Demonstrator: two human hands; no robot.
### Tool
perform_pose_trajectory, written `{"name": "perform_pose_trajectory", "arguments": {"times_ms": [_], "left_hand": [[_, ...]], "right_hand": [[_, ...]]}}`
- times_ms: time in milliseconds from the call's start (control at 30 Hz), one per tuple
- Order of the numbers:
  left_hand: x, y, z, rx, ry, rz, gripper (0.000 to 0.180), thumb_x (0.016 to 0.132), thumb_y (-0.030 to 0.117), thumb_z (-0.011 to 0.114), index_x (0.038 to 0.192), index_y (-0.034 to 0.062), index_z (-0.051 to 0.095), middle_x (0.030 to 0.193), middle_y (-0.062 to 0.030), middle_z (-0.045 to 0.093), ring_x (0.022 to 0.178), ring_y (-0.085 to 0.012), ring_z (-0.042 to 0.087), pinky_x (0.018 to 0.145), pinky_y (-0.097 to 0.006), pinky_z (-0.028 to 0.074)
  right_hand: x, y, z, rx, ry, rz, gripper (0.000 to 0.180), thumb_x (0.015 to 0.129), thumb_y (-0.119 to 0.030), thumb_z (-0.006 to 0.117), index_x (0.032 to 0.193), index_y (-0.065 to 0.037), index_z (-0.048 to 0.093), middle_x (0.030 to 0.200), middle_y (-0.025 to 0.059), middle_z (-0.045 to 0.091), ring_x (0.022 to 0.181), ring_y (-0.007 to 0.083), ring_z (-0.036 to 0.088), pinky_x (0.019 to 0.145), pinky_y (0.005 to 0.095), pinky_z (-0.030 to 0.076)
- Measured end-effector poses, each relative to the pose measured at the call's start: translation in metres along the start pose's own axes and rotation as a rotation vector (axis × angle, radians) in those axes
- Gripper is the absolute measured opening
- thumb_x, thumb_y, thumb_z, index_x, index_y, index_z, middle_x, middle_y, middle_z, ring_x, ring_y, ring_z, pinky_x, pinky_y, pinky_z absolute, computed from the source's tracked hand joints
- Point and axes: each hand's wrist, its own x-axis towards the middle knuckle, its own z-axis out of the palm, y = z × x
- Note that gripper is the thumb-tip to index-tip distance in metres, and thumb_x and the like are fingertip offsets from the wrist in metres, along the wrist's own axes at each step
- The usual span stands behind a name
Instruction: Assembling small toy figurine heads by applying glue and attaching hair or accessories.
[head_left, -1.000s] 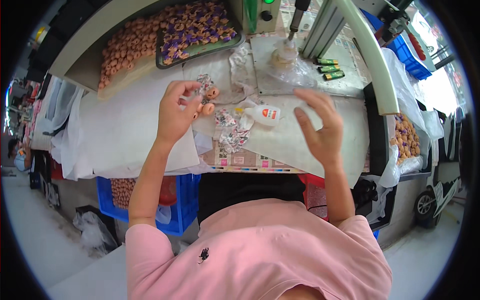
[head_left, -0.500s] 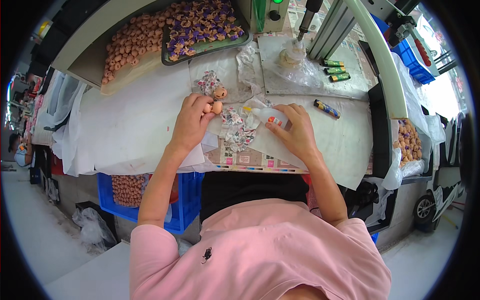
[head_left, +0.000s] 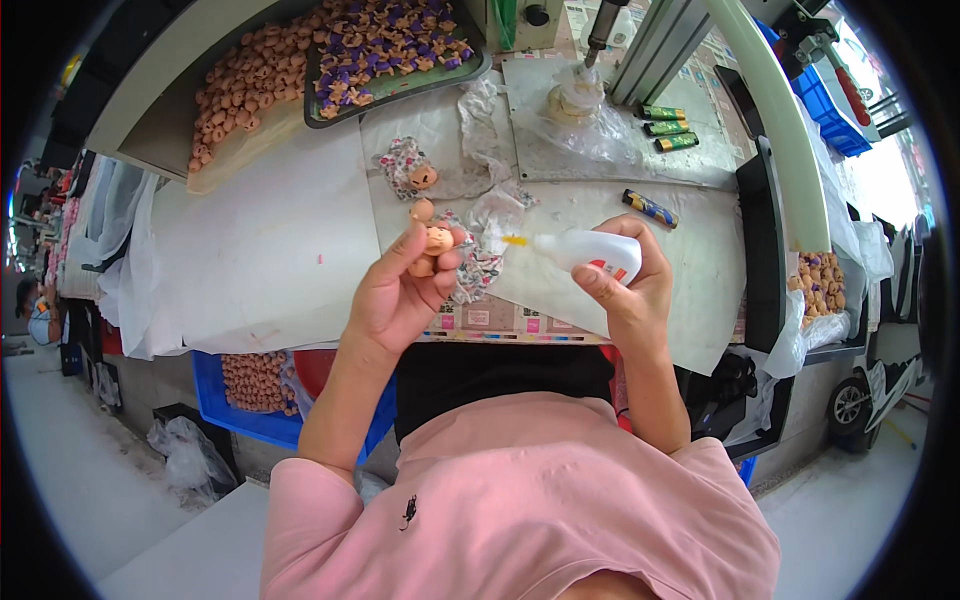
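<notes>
My left hand (head_left: 395,300) is raised over the table's near part, fingers closed around a few small flesh-coloured doll heads (head_left: 438,240); their exact number is partly hidden by the fingers. My right hand (head_left: 643,285) grips a white squeeze bottle (head_left: 590,247) with a red label. The bottle lies almost level, its thin yellow tip pointing left at the doll heads, a short gap away. Under and between my hands lies crumpled floral cloth (head_left: 480,277). Farther back, a single doll head (head_left: 424,177) rests against another floral cloth piece (head_left: 400,160).
At the back left, a dark tray (head_left: 400,55) carries purple-and-tan doll parts beside a heap of doll heads (head_left: 235,100). A press machine's metal plate (head_left: 640,165) bears plastic wrap and dark printed tubes (head_left: 670,128). Another tube (head_left: 650,208) lies nearer. Blue crates (head_left: 260,425) sit below left.
My left hand has lifted and turned palm-up with the doll heads. My right hand has picked the bottle up off the table and shifted right, holding it level.
</notes>
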Motion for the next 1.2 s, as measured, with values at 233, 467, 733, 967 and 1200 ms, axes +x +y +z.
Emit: {"name": "perform_pose_trajectory", "arguments": {"times_ms": [233,467,733,967,1200], "left_hand": [[0.01,-0.039,0.006,0.017,0.028,0.038,0.035,0.091,-0.002,0.052,0.125,-0.0052,0.048,0.12,-0.0201,0.056,0.118,-0.0265,0.054,0.099,-0.031,0.05],[0.012,-0.049,-0.01,0.039,0.004,-0.051,0.038,0.091,0.002,0.057,0.128,0.0009,0.049,0.124,-0.0144,0.055,0.118,-0.0238,0.054,0.1,-0.029,0.048],[0.014,-0.055,-0.014,0.043,0.037,-0.022,0.033,0.089,0.001,0.06,0.121,0.0052,0.054,0.12,-0.0106,0.057,0.11,-0.0204,0.057,0.097,-0.028,0.049],[0.015,-0.055,-0.011,0.058,0.055,-0.029,0.032,0.089,0.001,0.06,0.12,0.0046,0.054,0.117,-0.0104,0.058,0.109,-0.019,0.058,0.097,-0.027,0.049],[0.014,-0.053,-0.011,0.102,0.07,-0.063,0.035,0.088,0.004,0.064,0.122,0.0048,0.053,0.114,-0.007,0.06,0.108,-0.018,0.06,0.092,-0.025,0.051]], "right_hand": [[-0.009,0.003,-0.007,-0.3,0.088,-0.533,0.039,0.07,-0.025,0.085,0.093,-0.003,0.062,0.083,0.003,0.054,0.074,0.0117,0.053,0.063,0.0248,0.041],[-0.014,0.012,-0.006,-0.468,0.144,-0.606,0.044,0.07,-0.032,0.084,0.095,-0.001,0.063,0.081,0.0046,0.053,0.069,0.0139,0.05,0.058,0.0259,0.038],[-0.014,0.021,-0.003,-0.492,0.144,-0.6,0.044,0.069,-0.031,0.084,0.095,-0.002,0.064,0.081,0.0044,0.054,0.07,0.014,0.052,0.059,0.0254,0.04],[-0.013,0.023,-0.001,-0.507,0.124,-0.551,0.043,0.069,-0.028,0.084,0.096,-0.002,0.064,0.082,0.0042,0.055,0.069,0.0134,0.053,0.059,0.025,0.041],[-0.012,0.019,-0.003,-0.53,0.15,-0.559,0.039,0.069,-0.023,0.084,0.095,-0.002,0.064,0.08,0.0047,0.056,0.069,0.014,0.054,0.059,0.0252,0.042]]}}
